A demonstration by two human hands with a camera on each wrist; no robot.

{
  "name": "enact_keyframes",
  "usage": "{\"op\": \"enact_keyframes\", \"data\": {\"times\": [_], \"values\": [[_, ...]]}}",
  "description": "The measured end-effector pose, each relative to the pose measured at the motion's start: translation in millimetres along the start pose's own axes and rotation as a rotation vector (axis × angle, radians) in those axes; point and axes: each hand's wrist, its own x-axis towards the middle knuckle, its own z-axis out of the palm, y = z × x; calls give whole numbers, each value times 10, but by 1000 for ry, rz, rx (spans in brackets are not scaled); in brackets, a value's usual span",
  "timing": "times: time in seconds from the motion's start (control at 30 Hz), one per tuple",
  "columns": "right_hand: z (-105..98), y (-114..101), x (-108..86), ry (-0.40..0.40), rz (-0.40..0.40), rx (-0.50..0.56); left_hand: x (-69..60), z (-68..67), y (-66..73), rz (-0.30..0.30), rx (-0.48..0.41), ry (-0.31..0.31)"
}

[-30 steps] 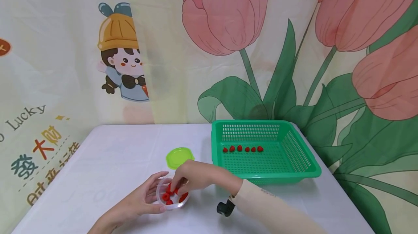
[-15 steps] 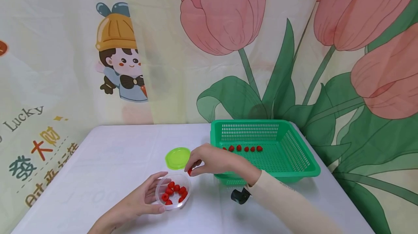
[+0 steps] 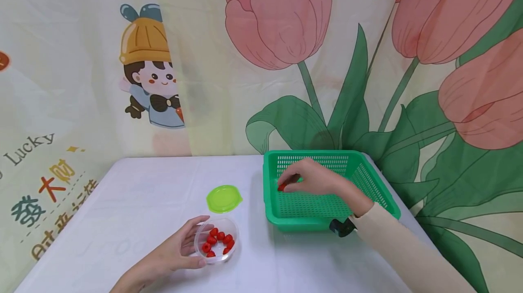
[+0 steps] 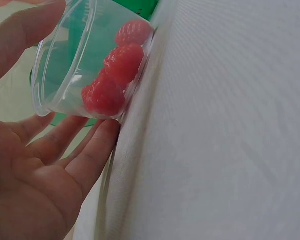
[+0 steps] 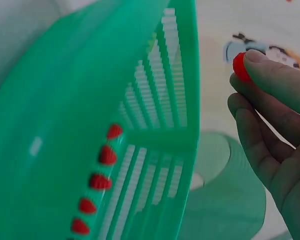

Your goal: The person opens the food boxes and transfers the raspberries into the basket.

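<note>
A clear plastic tub point(image 3: 220, 260) stands on the table with several red raspberries point(image 3: 211, 240) in it. My left hand point(image 3: 173, 250) holds the tub from its left side, thumb by the rim; in the left wrist view, its fingers touch the wall of the tub point(image 4: 65, 95). Over the left part of a green basket point(image 3: 306, 224), my right hand point(image 3: 312, 177) pinches one raspberry point(image 5: 240, 66) between thumb and forefinger. Several more raspberries point(image 5: 107, 155) lie in a row inside the basket, which the right hand hides from the head view.
A lime-green lid point(image 3: 224, 199) lies flat behind the tub, left of the basket. White cloth point(image 3: 135, 202) covers the table. A printed curtain point(image 3: 212, 57) hangs right behind the table's far edge.
My right hand has picked a raspberry out of the tub and carried it right and away from me, over the basket. The left hand and tub have stayed put.
</note>
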Motion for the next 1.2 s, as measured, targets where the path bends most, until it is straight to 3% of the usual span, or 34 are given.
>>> {"op": "enact_keyframes", "data": {"times": [0.2, 0.47, 0.9, 1.2], "values": [[-254, 357, -276, 62, 65, -67, -2, -4, -3, -4, -1, -6], [-489, 764, -456, 84, 154, -142, 1, -8, -16, 3, -8, -10], [-569, 1193, -465, -62, 327, -153, -8, 5, 14, 2, -10, -7], [-511, 1364, -437, -144, 365, -179, -22, 10, 22, -9, -15, 0]]}}
